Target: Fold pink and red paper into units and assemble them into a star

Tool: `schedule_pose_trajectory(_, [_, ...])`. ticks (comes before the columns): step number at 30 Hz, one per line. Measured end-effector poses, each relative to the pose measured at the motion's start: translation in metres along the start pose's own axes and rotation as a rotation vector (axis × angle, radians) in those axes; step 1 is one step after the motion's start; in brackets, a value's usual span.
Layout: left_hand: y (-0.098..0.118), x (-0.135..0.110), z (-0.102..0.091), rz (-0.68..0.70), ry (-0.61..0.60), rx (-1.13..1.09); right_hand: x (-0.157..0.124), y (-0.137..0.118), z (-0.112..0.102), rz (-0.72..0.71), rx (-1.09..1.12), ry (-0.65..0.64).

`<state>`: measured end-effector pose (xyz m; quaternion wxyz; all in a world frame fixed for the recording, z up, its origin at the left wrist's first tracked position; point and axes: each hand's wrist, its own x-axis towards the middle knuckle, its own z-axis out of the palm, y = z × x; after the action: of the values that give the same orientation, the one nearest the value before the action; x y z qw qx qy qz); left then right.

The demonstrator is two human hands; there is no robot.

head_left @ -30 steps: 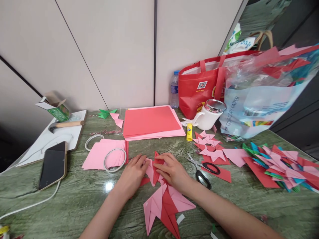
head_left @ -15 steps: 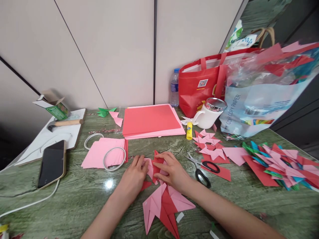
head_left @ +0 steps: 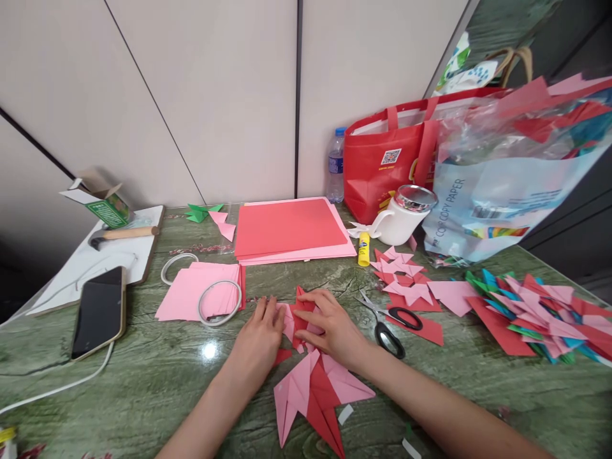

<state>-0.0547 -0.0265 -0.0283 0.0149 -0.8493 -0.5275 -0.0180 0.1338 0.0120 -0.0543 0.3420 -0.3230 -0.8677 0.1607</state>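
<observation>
A red and pink folded paper star lies on the table below my wrists, its upper part reaching under my hands. My left hand is curled with its fingers together, gripping a pink fold at the upper left. From the other side my right hand holds the red and pink folds, with thumb and fingers bent over them. My fingertips partly hide the papers they hold. A small red paper piece shows beside my left hand, and scissors lie apart to the right of my right hand.
Pink paper sheets and a white tape ring lie left. Behind are red sheets, a glue stick and a white mug. Folded papers are heaped right. A phone and hammer lie far left.
The view has shifted very slightly. Both hands stay almost still on the folded paper, and nothing has been let go or picked up.
</observation>
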Motion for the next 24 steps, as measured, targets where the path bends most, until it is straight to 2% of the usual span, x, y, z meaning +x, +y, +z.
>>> schedule_pose_trajectory(6, [0.005, 0.000, 0.007, -0.040, -0.021, 0.096, 0.001, -0.002, -0.001, 0.006, 0.011, 0.014])
schedule_pose_trajectory(16, [0.011, 0.003, -0.017, -0.062, -0.137, 0.076, -0.001, 0.001, 0.002, 0.011, 0.048, 0.039])
schedule_pose_trajectory(24, [0.009, 0.003, -0.017, -0.106, -0.106, 0.062, -0.001, 0.002, 0.003, 0.022, 0.037, 0.062])
